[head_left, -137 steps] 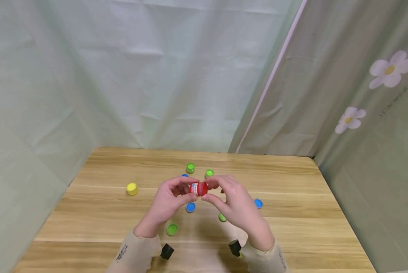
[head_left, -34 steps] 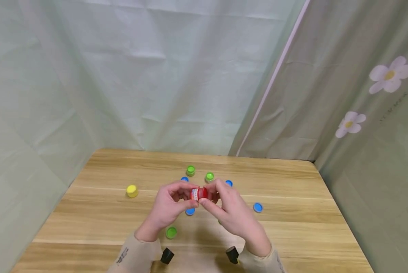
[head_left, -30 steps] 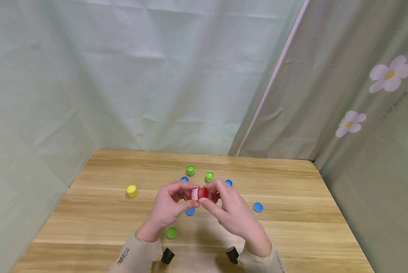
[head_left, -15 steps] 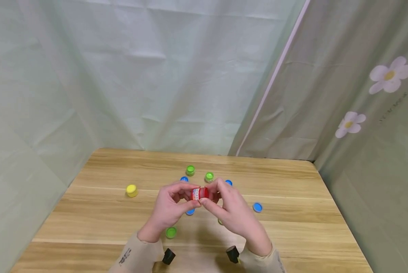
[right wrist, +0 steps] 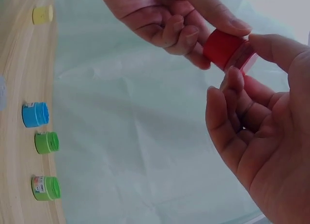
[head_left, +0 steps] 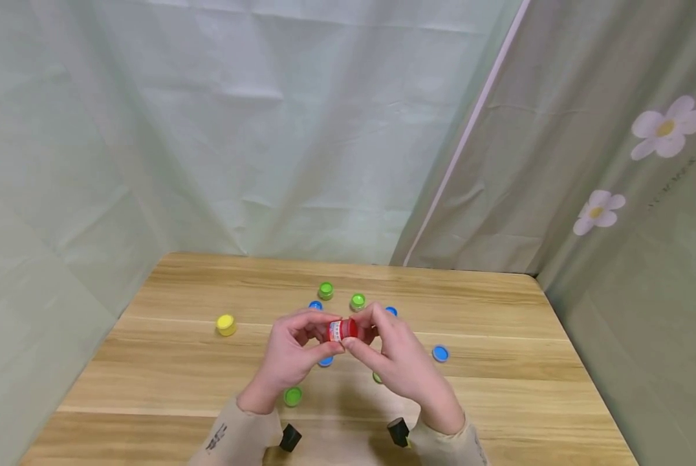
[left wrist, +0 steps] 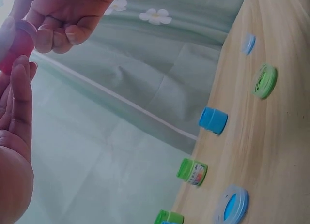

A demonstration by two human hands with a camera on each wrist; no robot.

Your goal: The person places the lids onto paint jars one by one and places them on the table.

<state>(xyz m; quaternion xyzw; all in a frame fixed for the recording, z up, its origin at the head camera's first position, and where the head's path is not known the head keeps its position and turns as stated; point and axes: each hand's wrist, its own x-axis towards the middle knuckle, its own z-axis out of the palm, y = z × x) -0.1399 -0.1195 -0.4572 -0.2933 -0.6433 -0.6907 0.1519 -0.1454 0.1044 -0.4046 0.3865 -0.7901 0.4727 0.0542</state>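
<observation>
A small red paint jar (head_left: pixel 341 330) with a white printed label lies sideways in the air between both hands, above the middle of the table. My left hand (head_left: pixel 290 349) grips its body at the left end, thumb below and fingers above. At the right end my right hand (head_left: pixel 403 362) pinches the red lid between thumb and fingertips. In the right wrist view the red jar (right wrist: pixel 224 49) spans the two hands, its far end partly covered by fingers. The left wrist view shows the jar (left wrist: pixel 19 45) cut by the frame edge.
Behind the hands stand green jars (head_left: pixel 326 290), blue jars (head_left: pixel 315 305) and, at left, a yellow jar (head_left: pixel 226 325). Flat on the wood table (head_left: pixel 167 375) are a green lid (head_left: pixel 292 397), a blue lid (head_left: pixel 440 353) and others partly hidden by hands. Curtains surround the table.
Since the oldest frame, the right thumb and fingers have come in closer around the lid end. Over the last second the hands and jar have shifted only slightly to the right.
</observation>
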